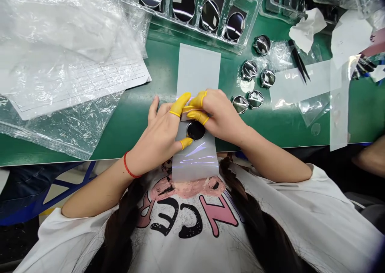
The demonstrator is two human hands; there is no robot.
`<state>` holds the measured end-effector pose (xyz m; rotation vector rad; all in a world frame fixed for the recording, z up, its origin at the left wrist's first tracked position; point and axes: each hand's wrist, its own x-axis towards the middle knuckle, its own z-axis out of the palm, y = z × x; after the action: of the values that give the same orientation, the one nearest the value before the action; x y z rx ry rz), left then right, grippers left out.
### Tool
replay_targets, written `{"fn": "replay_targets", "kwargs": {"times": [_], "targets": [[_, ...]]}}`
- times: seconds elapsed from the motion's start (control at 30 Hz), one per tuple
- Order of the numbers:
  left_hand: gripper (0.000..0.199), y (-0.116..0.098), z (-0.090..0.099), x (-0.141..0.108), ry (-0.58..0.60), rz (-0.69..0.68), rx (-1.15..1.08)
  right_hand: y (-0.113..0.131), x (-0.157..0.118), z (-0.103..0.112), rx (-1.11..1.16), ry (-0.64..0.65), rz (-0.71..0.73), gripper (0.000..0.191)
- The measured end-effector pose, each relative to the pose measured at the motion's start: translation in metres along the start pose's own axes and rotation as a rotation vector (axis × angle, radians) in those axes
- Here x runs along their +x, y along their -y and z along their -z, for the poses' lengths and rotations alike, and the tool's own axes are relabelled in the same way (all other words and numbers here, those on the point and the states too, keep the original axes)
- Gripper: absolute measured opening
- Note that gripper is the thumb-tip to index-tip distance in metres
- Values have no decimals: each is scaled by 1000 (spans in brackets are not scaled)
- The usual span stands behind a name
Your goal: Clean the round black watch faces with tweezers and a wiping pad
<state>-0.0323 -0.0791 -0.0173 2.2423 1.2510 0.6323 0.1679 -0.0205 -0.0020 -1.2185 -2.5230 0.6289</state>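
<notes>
A round black disc [196,130] with a shiny rim lies on a translucent film strip [198,72] that hangs over the table's front edge. My left hand [161,132], in yellow finger cots, has its thumb at the disc's lower left edge and its index finger above the disc; these fingers are apart. Between the yellow-covered thumb and index finger of my right hand [222,114] is a small flat tan piece [188,114], pinched just above the disc. The left index fingertip is close to that piece. Whether the left hand grips the disc cannot be made out.
A clear tray [198,28] of round discs stands at the back. Several wrapped discs [255,99] and black tweezers [297,60] lie right. Plastic bags [60,28] and a printed sheet [132,70] cover the left. Someone's arm [371,156] shows far right.
</notes>
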Motion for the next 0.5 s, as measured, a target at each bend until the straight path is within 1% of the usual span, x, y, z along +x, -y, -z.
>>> {"fn": "replay_targets", "kwargs": {"times": [0.1, 0.17, 0.2, 0.23, 0.33, 0.4, 0.5], "targets": [[85, -2, 3, 1, 46, 27, -48, -5, -14, 7, 178, -188, -133, 34], [86, -3, 4, 2, 70, 28, -79, -4, -25, 14, 211, -302, -229, 36], [86, -4, 4, 3, 76, 16, -88, -2, -30, 17, 205, -333, -242, 34], [86, -5, 3, 4, 85, -3, -92, 0, -35, 19, 189, -350, -230, 31], [86, -7, -4, 8, 96, -38, -82, 8, -47, 20, 97, -369, -132, 21], [87, -8, -10, 10, 53, -19, -47, 12, -53, 15, -1, -376, -73, 18], [89, -12, -17, 12, -33, 15, 40, 13, -56, 0, -143, -382, 4, 19]]}}
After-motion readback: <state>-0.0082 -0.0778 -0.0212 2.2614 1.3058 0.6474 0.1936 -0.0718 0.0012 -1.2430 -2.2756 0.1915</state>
